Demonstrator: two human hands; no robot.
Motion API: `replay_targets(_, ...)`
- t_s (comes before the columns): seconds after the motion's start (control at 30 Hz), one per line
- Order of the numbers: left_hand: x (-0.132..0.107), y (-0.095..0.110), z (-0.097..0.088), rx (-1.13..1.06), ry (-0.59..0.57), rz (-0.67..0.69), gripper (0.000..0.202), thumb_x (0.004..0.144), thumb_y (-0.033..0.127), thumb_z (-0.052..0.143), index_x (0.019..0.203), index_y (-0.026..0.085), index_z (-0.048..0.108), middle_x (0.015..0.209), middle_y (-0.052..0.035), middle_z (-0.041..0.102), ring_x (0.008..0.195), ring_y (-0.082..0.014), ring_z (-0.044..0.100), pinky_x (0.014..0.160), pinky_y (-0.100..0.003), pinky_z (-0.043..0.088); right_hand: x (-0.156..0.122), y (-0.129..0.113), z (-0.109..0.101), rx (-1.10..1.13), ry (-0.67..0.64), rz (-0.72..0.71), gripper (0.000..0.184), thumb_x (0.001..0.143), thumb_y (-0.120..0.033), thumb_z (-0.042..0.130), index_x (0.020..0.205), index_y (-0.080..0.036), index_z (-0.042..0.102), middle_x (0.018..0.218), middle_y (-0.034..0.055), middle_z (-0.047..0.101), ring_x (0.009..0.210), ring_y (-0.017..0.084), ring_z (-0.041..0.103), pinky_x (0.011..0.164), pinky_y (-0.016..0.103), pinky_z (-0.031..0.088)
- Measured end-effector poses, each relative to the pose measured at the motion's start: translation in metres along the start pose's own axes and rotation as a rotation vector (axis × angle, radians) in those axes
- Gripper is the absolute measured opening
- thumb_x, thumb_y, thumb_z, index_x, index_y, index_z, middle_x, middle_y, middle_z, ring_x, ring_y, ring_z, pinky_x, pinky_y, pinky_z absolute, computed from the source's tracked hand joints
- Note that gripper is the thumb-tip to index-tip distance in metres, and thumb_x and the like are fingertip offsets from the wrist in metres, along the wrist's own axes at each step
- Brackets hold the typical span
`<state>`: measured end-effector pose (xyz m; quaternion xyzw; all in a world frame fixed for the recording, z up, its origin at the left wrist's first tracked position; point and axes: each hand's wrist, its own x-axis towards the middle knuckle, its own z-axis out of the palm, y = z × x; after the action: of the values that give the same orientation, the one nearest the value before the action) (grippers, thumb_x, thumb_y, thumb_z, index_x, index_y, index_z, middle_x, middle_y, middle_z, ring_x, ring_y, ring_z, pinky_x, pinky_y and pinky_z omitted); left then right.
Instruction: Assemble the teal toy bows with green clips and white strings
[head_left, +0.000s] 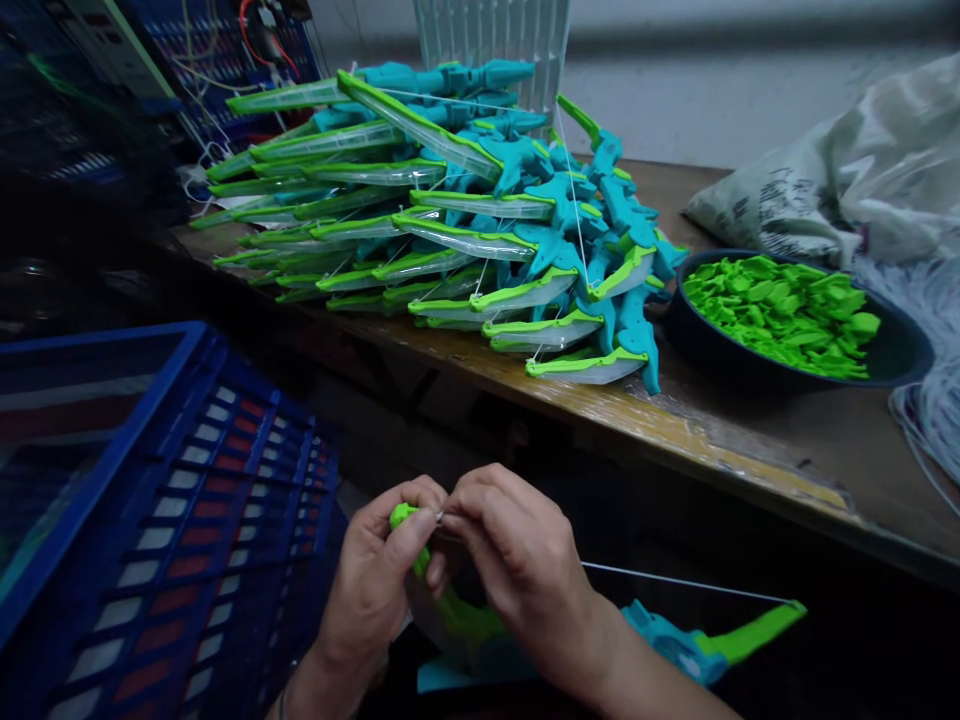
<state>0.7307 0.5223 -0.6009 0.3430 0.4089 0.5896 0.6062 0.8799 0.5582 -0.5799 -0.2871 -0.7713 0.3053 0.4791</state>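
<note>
A toy bow with green limbs (757,632) and a teal middle (667,640) lies low in front of me, partly covered by my right forearm. My left hand (367,580) is closed around the green tip of its near limb. Fingertips of my right hand (517,550) pinch the end of the white string (675,578) right at that tip, touching the left thumb. From there the string runs behind my right hand to the far limb's tip. My hands hide exactly how the string end sits at the near tip.
Many similar toy bows (472,238) are piled on the workbench (675,440). A dark bowl (911,350) of small green pieces (780,310) stands on the right, beside a bundle of pale strings (930,340) and a printed sack (787,205). At left is a blue crate (150,400).
</note>
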Motion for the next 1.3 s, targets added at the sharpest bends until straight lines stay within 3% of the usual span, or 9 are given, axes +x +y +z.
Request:
replay_targets(0.17,0.000,-0.001,0.002,-0.043,-0.021,-0.032,0.022,0.093,0.033,0.068,0.079,0.016,0.064,0.067,0.0034,0.052,0.048,-0.0060,0.048,0.044,-0.016,0.041,-0.010,0.003,0.011,-0.080,0.095,-0.110,0.019,0.099,-0.004,0.048,0.109,-0.012,0.062,0.095,0.0106,0.064,0.085,0.018,0.059,0.071,0.030,0.055)
replay_targets(0.37,0.000,-0.001,0.002,-0.022,0.015,-0.021,0.025,0.090,0.031,0.071,0.075,0.015,0.062,0.070,0.0027,0.052,0.049,-0.0047,0.046,0.046,-0.016,0.039,-0.007,0.004,0.013,-0.259,0.153,-0.172,0.014,0.098,-0.006,0.050,0.092,-0.013,0.061,0.082,0.0084,0.062,0.073,0.017,0.056,0.061,0.029,0.052)
replay_targets(0.63,0.000,-0.002,0.005,-0.009,0.052,-0.047,0.024,0.090,0.035,0.071,0.077,0.016,0.065,0.059,0.0042,0.049,0.047,-0.0065,0.044,0.045,-0.016,0.038,-0.007,-0.001,0.010,-0.203,0.088,-0.176,0.016,0.097,-0.002,0.049,0.102,-0.005,0.064,0.090,0.0136,0.064,0.081,0.020,0.057,0.069,0.031,0.053)
replay_targets(0.97,0.001,-0.002,0.007,0.020,0.063,-0.016,0.022,0.092,0.034,0.071,0.078,0.017,0.065,0.067,0.0028,0.052,0.052,-0.0064,0.046,0.048,-0.017,0.040,-0.004,0.005,0.011,-0.336,0.139,-0.178,0.023,0.097,-0.007,0.050,0.077,-0.015,0.055,0.075,0.0065,0.057,0.068,0.015,0.051,0.059,0.028,0.043)
replay_targets(1.13,0.001,-0.001,0.009,-0.019,0.007,-0.023,0.023,0.095,0.032,0.066,0.077,0.018,0.065,0.062,0.0038,0.051,0.048,-0.0056,0.046,0.046,-0.015,0.039,-0.006,0.002,0.003,-0.262,0.186,-0.144,0.017,0.095,-0.004,0.052,0.082,-0.015,0.054,0.076,0.0048,0.056,0.068,0.015,0.052,0.058,0.027,0.042)
replay_targets(1.23,0.001,-0.001,0.008,-0.011,0.023,-0.033,0.022,0.094,0.033,0.068,0.078,0.019,0.065,0.063,0.0038,0.051,0.050,-0.0058,0.047,0.048,-0.015,0.041,-0.007,-0.003,-0.001,-0.151,0.108,-0.080,0.010,0.094,-0.005,0.053,0.096,-0.014,0.058,0.087,0.0067,0.061,0.078,0.016,0.057,0.066,0.028,0.048)
replay_targets(1.3,0.001,-0.001,0.007,0.007,0.067,-0.043,0.019,0.092,0.035,0.072,0.081,0.019,0.067,0.068,0.0034,0.054,0.052,-0.0057,0.048,0.049,-0.015,0.042,-0.007,-0.005,-0.002,-0.092,0.047,-0.027,0.017,0.095,-0.009,0.057,0.111,-0.013,0.059,0.100,0.0084,0.064,0.090,0.018,0.060,0.076,0.029,0.052)
